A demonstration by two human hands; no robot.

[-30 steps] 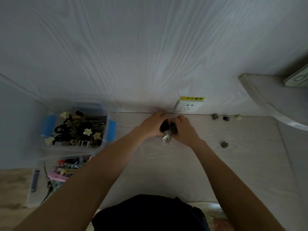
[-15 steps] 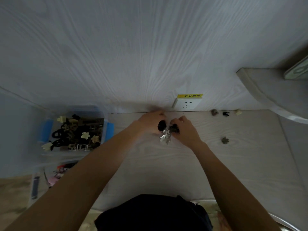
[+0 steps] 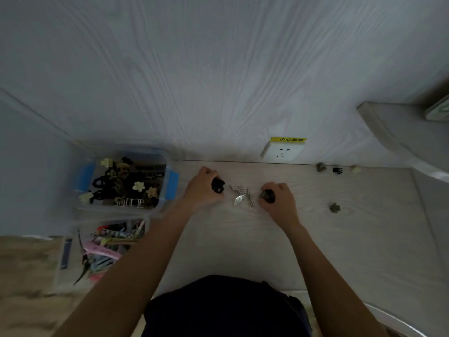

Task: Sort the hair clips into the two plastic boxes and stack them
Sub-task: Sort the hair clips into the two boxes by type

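Note:
My left hand (image 3: 202,188) grips a black clip (image 3: 218,185) on the pale wooden desk (image 3: 243,239). To its right, my right hand (image 3: 279,200) is closed on a dark brownish clip (image 3: 266,195). Between the two hands a silver leaf-shaped clip (image 3: 241,196) lies on the desk. At the left stands a clear plastic box with blue latches (image 3: 173,184), full of dark and cream clips. In front of it is a second clear box (image 3: 73,276) with colourful long clips.
Loose small clips lie at the back right by the wall: a brown one (image 3: 321,167), a black one (image 3: 337,170), a cream one (image 3: 355,169). Another dark flower clip (image 3: 334,207) lies nearer. A wall socket (image 3: 283,151) sits behind. A curved shelf (image 3: 401,137) juts out at right.
My hands were pressed together over a bundle of clips; they have pulled apart, each keeping one dark clip, and the silver clip now lies on the desk between them.

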